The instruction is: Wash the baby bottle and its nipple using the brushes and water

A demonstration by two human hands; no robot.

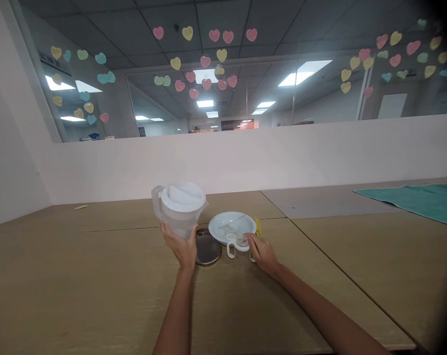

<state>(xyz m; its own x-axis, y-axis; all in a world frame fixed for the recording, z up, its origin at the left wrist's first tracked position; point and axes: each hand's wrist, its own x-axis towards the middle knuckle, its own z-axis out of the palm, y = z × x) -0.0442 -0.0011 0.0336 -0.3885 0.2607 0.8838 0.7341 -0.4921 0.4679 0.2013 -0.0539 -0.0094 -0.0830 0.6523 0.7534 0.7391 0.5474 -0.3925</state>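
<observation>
My left hand (181, 249) is wrapped round the lower body of a translucent plastic pitcher (179, 219) with a white lid, lifted above the table; its handle points left. My right hand (265, 254) has its fingers closed on the right side of the rim of a small clear cup (242, 250) with white fittings and a white handle. Just behind the cup is a white bowl (215, 223), and some clear items lie inside it, too small to name. Between the hands a round dark metal tray (208, 251) rests on the table, partly covered by my left hand.
A yellow object (258, 227) shows at the bowl's right edge. On the wooden table (97, 286) a thin light piece (80, 207) lies far left, and a green cloth (427, 197) far right. A white wall (245, 158) with a window above borders the back.
</observation>
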